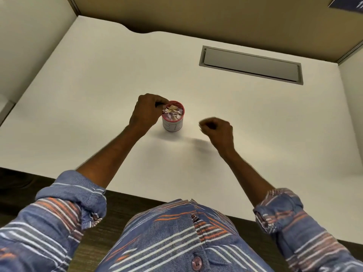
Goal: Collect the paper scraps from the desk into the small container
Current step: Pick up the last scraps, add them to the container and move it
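Observation:
A small round container [173, 125] with a red rim and white wall stands upright in the middle of the white desk [98, 95]. Paper scraps [172, 112] fill it to the top. My left hand [146, 112] is at the container's left rim, fingers curled, fingertips over the scraps; whether it pinches a scrap is hidden. My right hand [217, 132] hovers to the right of the container, apart from it, fingers curled, blurred, with nothing visible in it.
A grey rectangular cable hatch [251, 64] is set into the desk at the back right. Beige partition walls [196, 14] enclose the desk on the back and sides. The desk's front edge runs just ahead of my body.

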The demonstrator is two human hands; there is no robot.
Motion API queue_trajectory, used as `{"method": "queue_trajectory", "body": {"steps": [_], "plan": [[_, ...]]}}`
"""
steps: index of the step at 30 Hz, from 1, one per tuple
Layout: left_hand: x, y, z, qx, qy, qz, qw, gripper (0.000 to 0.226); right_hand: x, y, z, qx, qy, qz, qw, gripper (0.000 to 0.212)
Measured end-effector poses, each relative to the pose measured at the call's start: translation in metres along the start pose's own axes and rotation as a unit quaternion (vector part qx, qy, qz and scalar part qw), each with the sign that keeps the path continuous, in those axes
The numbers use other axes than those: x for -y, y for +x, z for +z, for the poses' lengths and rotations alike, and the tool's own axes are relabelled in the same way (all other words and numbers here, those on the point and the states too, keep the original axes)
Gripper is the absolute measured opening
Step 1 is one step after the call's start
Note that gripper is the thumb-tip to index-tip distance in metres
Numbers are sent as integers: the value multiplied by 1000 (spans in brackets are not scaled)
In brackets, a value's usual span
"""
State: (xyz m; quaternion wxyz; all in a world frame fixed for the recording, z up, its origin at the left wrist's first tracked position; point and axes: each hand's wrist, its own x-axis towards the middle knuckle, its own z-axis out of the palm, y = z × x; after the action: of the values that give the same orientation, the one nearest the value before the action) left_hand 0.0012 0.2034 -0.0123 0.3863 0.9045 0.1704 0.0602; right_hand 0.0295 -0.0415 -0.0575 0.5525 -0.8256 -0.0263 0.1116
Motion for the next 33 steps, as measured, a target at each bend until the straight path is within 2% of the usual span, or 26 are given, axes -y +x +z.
{"method": "queue_trajectory", "body": {"steps": [5,10,15,20,25,33], "plan": [[2,-7,-5,-3,-8,-5,1000,20,64,20,44,54,-38,-109,992,15],[7,-13,-10,-4,-19,-14,1000,21,81,32,62,101,-134,-179,969,31],[8,-14,-7,13,-23,-6,1000,24,77,41,53,94,-103,-182,973,37],[2,-15,-3,19,-24,25,999,30,76,43,53,80,-105,-210,969,17],[-6,-14,-3,22,-39,27,999,39,78,41,57,103,-103,-231,962,19],[-8,-21,2,8,7,65,998,38,49,32,29,3,-125,-223,967,16]]}}
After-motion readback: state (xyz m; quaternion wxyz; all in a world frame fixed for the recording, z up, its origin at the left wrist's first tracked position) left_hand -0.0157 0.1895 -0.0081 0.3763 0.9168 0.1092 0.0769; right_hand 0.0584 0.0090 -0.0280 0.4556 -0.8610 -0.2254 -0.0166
